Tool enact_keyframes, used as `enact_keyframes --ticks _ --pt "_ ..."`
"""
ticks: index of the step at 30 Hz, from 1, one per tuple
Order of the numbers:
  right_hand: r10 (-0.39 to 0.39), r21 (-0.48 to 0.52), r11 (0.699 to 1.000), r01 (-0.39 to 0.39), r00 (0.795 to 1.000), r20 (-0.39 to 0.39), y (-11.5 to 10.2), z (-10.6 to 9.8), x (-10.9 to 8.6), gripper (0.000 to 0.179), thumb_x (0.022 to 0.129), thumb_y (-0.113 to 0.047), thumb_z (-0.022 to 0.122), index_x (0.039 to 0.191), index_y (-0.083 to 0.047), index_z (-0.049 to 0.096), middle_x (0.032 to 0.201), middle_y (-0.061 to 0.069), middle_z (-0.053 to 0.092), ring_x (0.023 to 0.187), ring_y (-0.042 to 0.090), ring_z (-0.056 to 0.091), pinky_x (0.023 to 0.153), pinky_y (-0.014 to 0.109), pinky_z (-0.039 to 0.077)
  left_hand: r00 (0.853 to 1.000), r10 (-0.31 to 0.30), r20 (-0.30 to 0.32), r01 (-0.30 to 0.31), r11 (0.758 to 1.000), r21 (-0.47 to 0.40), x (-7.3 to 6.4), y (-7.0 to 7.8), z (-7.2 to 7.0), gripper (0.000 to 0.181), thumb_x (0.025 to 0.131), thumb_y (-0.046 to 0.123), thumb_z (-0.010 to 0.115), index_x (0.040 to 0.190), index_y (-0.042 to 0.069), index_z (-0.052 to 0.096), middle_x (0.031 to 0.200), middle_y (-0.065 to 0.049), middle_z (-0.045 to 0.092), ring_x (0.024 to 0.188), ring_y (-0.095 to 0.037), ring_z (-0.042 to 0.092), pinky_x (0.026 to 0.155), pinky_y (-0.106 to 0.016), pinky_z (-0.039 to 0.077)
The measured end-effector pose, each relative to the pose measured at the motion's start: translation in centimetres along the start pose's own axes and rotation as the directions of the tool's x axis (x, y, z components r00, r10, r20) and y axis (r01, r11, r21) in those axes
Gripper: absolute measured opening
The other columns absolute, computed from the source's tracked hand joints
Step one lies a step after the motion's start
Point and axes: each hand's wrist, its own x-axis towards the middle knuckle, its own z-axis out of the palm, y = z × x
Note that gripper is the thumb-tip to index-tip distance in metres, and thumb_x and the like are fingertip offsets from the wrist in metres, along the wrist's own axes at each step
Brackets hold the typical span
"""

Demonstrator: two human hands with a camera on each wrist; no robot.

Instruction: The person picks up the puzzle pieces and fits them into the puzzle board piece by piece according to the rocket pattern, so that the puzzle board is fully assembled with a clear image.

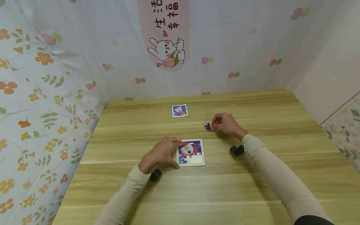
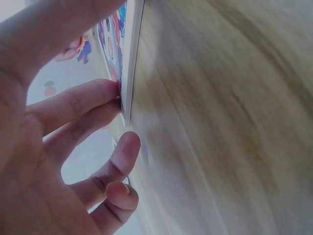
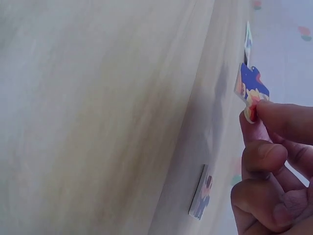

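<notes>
A small square jigsaw puzzle (image 1: 203, 153) in a pale tray lies on the table, printed with a round grey-white character on purple. Its lower right part shows bare white backing. My left hand (image 1: 163, 152) holds the tray's left side, thumb near the lower corner and fingers near the upper one. In the left wrist view two fingertips (image 2: 111, 89) press the tray's edge. To the right and farther back, my right hand (image 1: 227, 124) pinches a purple, yellow and red puzzle piece (image 3: 253, 83) between thumb and forefinger, tilted above the table.
Another puzzle piece (image 3: 201, 193) lies on the table near the right hand in the right wrist view. A picture card (image 1: 180, 111) with a similar character lies behind the puzzle. A patterned cloth (image 1: 213, 75) hangs behind the wooden table (image 1: 225, 190).
</notes>
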Motion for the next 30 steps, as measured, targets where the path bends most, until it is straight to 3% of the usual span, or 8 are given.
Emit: enact_keyframes --ticks 9,14,24,30 --pt "-0.028 0.075 0.997 0.023 0.997 0.068 -0.6 0.2 -0.4 0.005 0.090 -0.001 0.069 0.094 -0.005 0.070 0.089 0.009 0.071 0.081 0.017 0.063 0.075 0.029 0.048 1.000 0.005 0.000 -0.005 1.000 0.007 0.0 -0.1 0.0 0.088 0.064 0.039 0.095 0.140 0.010 0.060 0.148 -0.008 0.056 0.136 -0.030 0.050 0.115 -0.046 0.040" --pt "-0.061 0.097 0.994 0.049 0.990 0.127 -1.3 0.5 -0.6 0.005 0.089 -0.002 0.070 0.094 -0.002 0.070 0.088 0.009 0.071 0.078 0.015 0.060 0.071 0.029 0.048 1.000 0.001 0.004 -0.001 1.000 0.012 0.1 0.0 -0.1 0.088 0.065 0.039 0.094 0.141 0.011 0.059 0.148 -0.008 0.056 0.136 -0.030 0.051 0.115 -0.046 0.040" --pt "-0.123 0.151 0.984 0.089 0.965 0.233 -2.8 2.0 -1.6 0.006 0.088 -0.002 0.071 0.088 -0.007 0.069 0.086 0.007 0.071 0.077 0.013 0.062 0.071 0.027 0.051 1.000 -0.002 0.008 0.001 1.000 0.019 0.1 -0.1 0.0 0.089 0.064 0.040 0.095 0.141 0.011 0.060 0.149 -0.008 0.056 0.136 -0.030 0.050 0.116 -0.046 0.039" --pt "-0.145 0.167 0.981 0.096 0.939 0.311 -3.9 3.0 -2.4 0.010 0.088 0.001 0.070 0.087 -0.009 0.069 0.085 0.005 0.069 0.076 0.013 0.061 0.070 0.026 0.051 1.000 0.001 0.002 -0.001 1.000 0.003 0.0 0.0 0.0 0.088 0.064 0.039 0.095 0.140 0.011 0.060 0.148 -0.008 0.056 0.135 -0.031 0.050 0.113 -0.046 0.041"
